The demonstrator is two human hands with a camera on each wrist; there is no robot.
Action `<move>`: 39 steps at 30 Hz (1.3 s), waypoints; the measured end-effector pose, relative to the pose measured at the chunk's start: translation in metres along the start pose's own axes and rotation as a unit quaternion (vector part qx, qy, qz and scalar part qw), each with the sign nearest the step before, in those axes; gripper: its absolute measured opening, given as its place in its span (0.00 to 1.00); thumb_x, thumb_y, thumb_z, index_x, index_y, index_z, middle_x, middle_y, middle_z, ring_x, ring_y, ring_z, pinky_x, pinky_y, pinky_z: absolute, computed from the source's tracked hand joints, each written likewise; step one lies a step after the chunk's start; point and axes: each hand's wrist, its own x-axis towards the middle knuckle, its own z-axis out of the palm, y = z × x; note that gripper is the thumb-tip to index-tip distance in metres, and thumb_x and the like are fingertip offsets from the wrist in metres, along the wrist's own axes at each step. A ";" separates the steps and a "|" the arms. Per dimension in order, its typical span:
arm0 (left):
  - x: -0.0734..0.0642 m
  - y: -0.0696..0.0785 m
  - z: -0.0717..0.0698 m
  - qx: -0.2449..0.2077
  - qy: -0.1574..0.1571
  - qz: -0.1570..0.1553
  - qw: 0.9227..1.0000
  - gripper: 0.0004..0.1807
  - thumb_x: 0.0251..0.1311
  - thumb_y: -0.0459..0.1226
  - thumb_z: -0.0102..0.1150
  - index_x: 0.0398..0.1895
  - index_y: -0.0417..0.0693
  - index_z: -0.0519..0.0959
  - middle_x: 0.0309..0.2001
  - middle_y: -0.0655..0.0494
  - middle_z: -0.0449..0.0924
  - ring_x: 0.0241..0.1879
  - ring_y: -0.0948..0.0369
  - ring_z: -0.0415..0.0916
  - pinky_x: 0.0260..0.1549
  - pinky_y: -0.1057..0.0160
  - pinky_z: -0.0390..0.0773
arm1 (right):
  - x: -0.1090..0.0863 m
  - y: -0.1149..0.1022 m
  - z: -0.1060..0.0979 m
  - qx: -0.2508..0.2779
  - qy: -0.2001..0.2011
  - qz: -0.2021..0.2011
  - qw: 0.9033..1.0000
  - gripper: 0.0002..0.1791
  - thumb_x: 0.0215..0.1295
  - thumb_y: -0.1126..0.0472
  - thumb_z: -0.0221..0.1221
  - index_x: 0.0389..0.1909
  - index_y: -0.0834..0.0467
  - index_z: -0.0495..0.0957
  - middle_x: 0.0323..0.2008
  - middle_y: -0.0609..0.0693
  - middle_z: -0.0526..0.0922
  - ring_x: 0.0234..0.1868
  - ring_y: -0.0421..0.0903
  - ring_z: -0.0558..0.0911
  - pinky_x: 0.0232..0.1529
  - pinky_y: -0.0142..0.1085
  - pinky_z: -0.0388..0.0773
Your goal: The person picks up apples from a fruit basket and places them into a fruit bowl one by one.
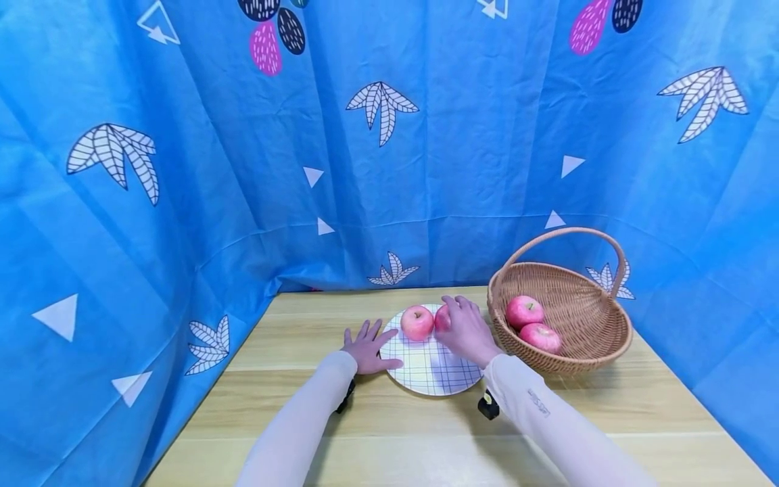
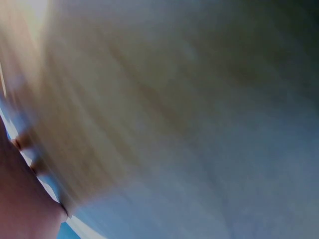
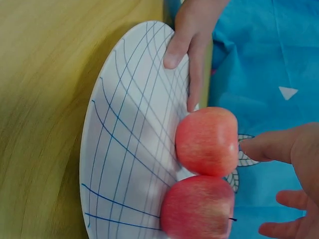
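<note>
On a round white plate (image 1: 432, 382) with a blue grid pattern sit two red apples side by side. My left hand (image 1: 366, 353) lies at the plate's left edge, fingers spread and thumb over the rim. The left apple (image 1: 416, 323) shows fully in the head view; my right hand (image 1: 470, 333) partly covers the right apple (image 1: 441, 318). In the right wrist view, the fingers of the right hand (image 3: 304, 169) are extended and apart, with a visible gap to the lower apple (image 3: 197, 209). One fingertip comes close to the upper apple (image 3: 207, 142). The left wrist view is mostly blurred tabletop.
A brown wicker basket (image 1: 587, 311) with a tall handle stands right of the plate, tilted toward me. Inside it lie an upper apple (image 1: 525, 312) and a lower apple (image 1: 541, 337). A blue patterned curtain (image 1: 389, 169) closes off the wooden table's (image 1: 389, 453) back and sides.
</note>
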 end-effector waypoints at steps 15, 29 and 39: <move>0.000 -0.001 0.001 0.001 0.006 0.007 1.000 0.54 0.47 0.85 0.36 0.79 0.82 0.45 0.83 0.56 0.34 0.81 0.45 0.29 0.69 0.25 0.33 | -0.016 -0.003 -0.027 -0.012 0.022 -0.046 0.999 0.36 0.62 0.46 0.65 0.68 0.58 0.71 0.65 0.63 0.74 0.65 0.64 0.73 0.65 0.61 0.70; -0.002 0.000 -0.001 -0.002 0.004 0.005 1.000 0.54 0.47 0.85 0.36 0.79 0.83 0.44 0.83 0.56 0.33 0.81 0.46 0.28 0.69 0.26 0.32 | -0.026 0.003 -0.054 -0.022 0.035 -0.079 0.996 0.37 0.55 0.51 0.73 0.65 0.59 0.74 0.63 0.61 0.77 0.62 0.63 0.75 0.63 0.58 0.72; -0.007 0.005 -0.006 -0.001 0.010 0.004 1.000 0.53 0.50 0.82 0.38 0.80 0.79 0.48 0.83 0.53 0.37 0.81 0.44 0.32 0.70 0.26 0.34 | -0.030 0.013 -0.073 -0.022 0.023 -0.075 0.997 0.35 0.58 0.54 0.70 0.67 0.59 0.73 0.65 0.61 0.75 0.66 0.65 0.72 0.66 0.61 0.67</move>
